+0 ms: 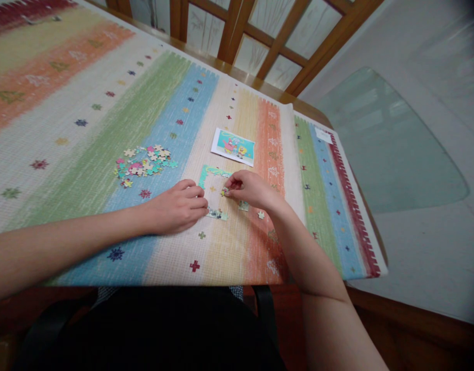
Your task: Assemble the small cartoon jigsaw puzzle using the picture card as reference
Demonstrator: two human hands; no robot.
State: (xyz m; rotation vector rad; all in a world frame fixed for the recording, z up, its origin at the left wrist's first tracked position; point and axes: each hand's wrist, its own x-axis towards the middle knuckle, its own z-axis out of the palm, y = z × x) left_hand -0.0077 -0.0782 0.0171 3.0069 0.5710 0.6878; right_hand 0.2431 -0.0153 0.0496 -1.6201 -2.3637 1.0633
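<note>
A partly joined jigsaw puzzle border [203, 176] lies on the tablecloth, teal along its top and left, with a paler strip at the bottom. My left hand [183, 206] rests on its left side, fingers loosely bent and slightly apart, holding nothing that shows. Between the thumb and fingertips of my right hand [242, 186] is a small puzzle piece [224, 191], partly yellow, held over the border's open middle. Below that hand lie a short joined section [243, 205] and a loose pale piece [261, 215].
A heap of loose puzzle pieces [144, 164], some face down, lies to the left. Beyond the border is a cartoon picture card [233, 146]. The striped tablecloth [116, 113] covers the table, whose wooden edge [275, 93] shows at the back. A white label [323, 135] is at the right.
</note>
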